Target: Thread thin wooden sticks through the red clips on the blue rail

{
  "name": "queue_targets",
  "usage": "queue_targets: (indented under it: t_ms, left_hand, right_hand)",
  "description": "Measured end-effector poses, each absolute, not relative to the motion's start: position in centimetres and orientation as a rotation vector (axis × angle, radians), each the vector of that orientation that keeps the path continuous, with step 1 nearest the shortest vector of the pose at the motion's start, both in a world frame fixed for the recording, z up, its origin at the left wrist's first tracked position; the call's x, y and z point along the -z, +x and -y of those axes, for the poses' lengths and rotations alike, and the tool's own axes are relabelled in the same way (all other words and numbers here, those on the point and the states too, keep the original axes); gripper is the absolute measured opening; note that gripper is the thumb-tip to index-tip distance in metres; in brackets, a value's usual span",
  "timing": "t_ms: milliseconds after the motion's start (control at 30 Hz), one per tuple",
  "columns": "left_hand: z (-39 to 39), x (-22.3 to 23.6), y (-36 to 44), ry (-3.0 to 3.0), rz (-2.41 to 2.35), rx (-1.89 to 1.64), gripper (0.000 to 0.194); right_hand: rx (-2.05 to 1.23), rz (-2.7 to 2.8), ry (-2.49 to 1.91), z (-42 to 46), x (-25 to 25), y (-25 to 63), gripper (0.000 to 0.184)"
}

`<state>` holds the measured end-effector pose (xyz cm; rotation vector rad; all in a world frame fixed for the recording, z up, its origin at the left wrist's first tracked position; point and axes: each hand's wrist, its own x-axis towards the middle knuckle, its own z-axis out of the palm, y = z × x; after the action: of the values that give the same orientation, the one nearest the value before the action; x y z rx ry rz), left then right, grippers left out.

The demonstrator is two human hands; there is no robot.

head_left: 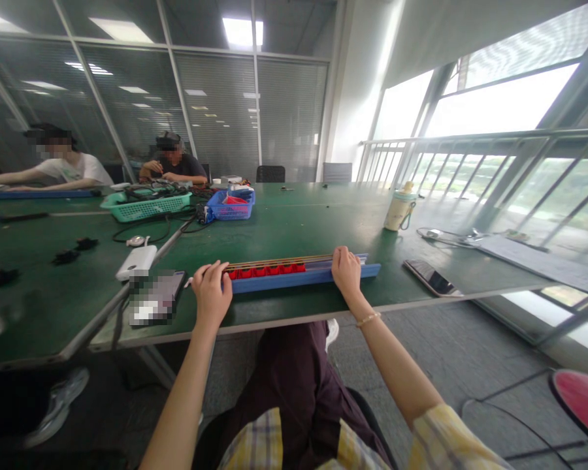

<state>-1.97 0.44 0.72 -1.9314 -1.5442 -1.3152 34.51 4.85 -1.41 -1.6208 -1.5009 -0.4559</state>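
A long blue tray [304, 277] lies along the near edge of the green table [294, 228], with a row of red blocks [267, 270] and thin brown rods [279, 262] in it. My left hand [210, 294] grips the tray's left end, fingers curled over its top. My right hand [346, 271] holds the tray toward its right end, fingers bent over the far side. A bracelet [367, 319] sits on my right wrist.
A phone [431, 277] lies right of the tray, a white power bank [136, 262] and another phone [157, 297] to the left. A cup [398, 209], a blue basket [232, 204] and a green basket [147, 205] stand farther back. Two people sit at the far left.
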Motion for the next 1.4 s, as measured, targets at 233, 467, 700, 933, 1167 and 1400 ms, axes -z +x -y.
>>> queue_targets:
  t_ms: [233,467,700,933,1167,1400]
  left_hand:
    - [-0.44,-0.67,-1.93,-1.921,1.538,1.326,0.032]
    - [-0.4,-0.59,-1.87,-1.909,1.56,1.304,0.032]
    - [-0.25,-0.72,-1.74,-1.91,1.593,1.293,0.032]
    - [-0.21,-0.82,-1.63,-1.914,1.59,1.277,0.032]
    - [-0.35,-0.57,-1.79,-1.926,1.582,1.274,0.032]
    - [-0.39,-0.55,-1.83,-1.928,1.574,1.284,0.032]
  right_hand:
    - [0.4,1.591,-1.467,-5.33,1.77,34.73,0.032]
    - [0.387,1.593,-1.462,-5.41,1.89,34.83,0.033]
    - [0.372,1.603,-1.439,-5.41,1.83,34.9,0.032]
    - [0.335,1.615,-1.382,-5.26,1.6,35.2,0.03]
    - [0.337,1.606,-1.24,-5.09,1.21,35.22,0.032]
    - [0.375,1.639,-1.248,-4.59,0.98,35.29,0.044]
